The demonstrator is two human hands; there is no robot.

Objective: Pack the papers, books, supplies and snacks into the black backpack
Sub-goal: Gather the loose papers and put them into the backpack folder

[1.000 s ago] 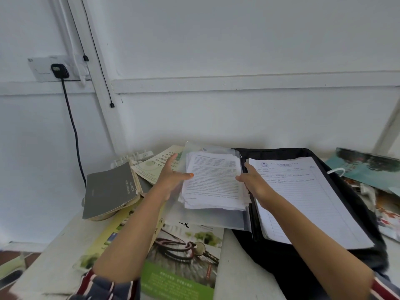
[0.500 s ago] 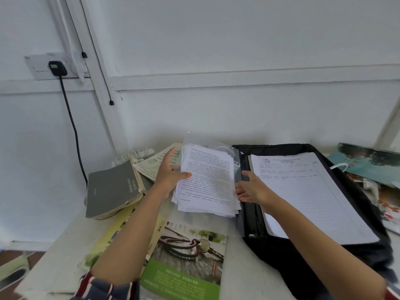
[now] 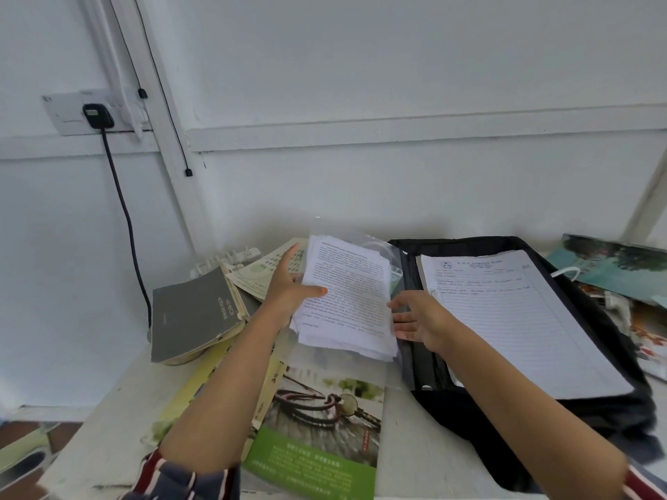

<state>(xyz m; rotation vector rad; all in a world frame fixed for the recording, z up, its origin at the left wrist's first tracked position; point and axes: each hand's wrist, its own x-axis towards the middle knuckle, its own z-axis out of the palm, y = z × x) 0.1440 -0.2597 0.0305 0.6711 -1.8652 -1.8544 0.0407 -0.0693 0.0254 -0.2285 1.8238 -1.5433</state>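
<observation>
A stack of printed papers [image 3: 348,294] in a clear plastic sleeve is lifted and tilted above the table. My left hand [image 3: 288,294] grips its left edge, thumb on top. My right hand [image 3: 418,321] is at the stack's right edge with fingers spread, touching it. The black backpack [image 3: 577,409] lies flat to the right with a lined paper pad [image 3: 512,319] resting on it. A grey book [image 3: 191,315] sits at the left, and a green-covered magazine [image 3: 321,427] lies under my arms.
A yellowish booklet [image 3: 260,274] and a white power strip [image 3: 231,258] lie behind the grey book. Teal and colourful printed items [image 3: 613,268] crowd the far right. A black cable [image 3: 126,218] hangs from the wall socket. The wall stands close behind the table.
The paper stack has shifted left and tilted up off the backpack's edge. My right hand's fingers have loosened and spread at the stack's right edge; my left hand keeps its grip.
</observation>
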